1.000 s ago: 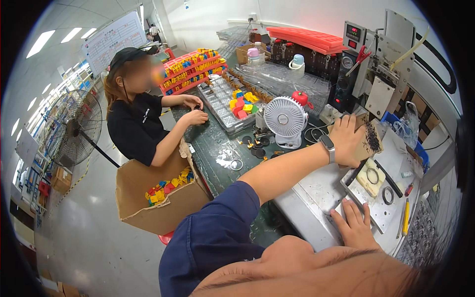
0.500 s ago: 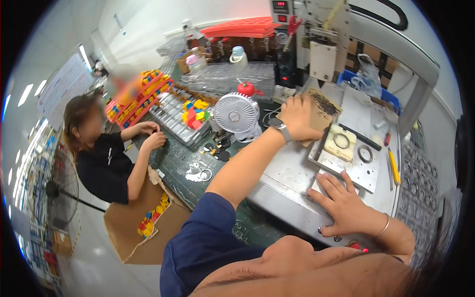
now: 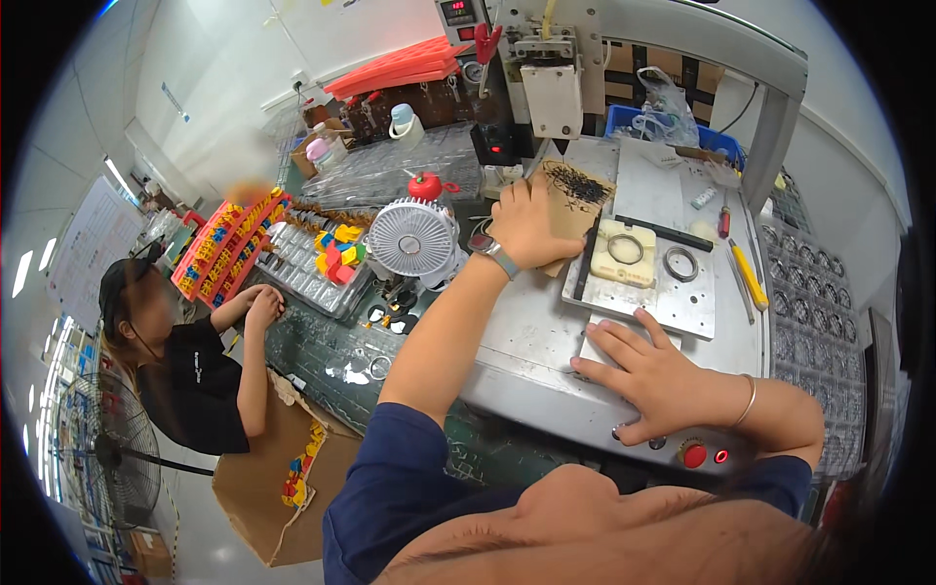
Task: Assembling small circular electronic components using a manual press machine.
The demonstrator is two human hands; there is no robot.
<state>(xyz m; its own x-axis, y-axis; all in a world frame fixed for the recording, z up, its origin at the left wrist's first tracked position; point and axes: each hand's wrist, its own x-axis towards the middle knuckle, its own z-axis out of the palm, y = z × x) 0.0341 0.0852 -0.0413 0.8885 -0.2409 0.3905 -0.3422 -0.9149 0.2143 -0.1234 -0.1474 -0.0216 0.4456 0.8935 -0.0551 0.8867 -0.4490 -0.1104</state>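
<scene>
My left hand [image 3: 525, 226] lies with its fingers stretched out and thumb apart at the left edge of a brown cardboard piece [image 3: 591, 200], which carries a heap of thin black strips [image 3: 575, 180]. Beside it, a metal plate [image 3: 682, 314] bears a cream block [image 3: 636, 276] with a dark ring on top. A second dark ring [image 3: 694, 255] rests on the plate to the right of the block. My right hand [image 3: 643, 375] is open, fingers spread over a pale flat piece in front of the plate. Its thumb points down at a small button on the machine's front panel.
Behind the plate hangs a press head [image 3: 552, 100]. A yellow cutter [image 3: 749, 275] and a red-handled tool [image 3: 724, 222] lie right. Red buttons [image 3: 694, 455] sit on the front panel. A white fan [image 3: 413, 239] stands left, near a seated co-worker [image 3: 185, 366] and a cardboard box [image 3: 263, 497].
The view has shifted, so the bench appears further left. My hands stay at about the same places on it. The co-worker's hands have come closer together.
</scene>
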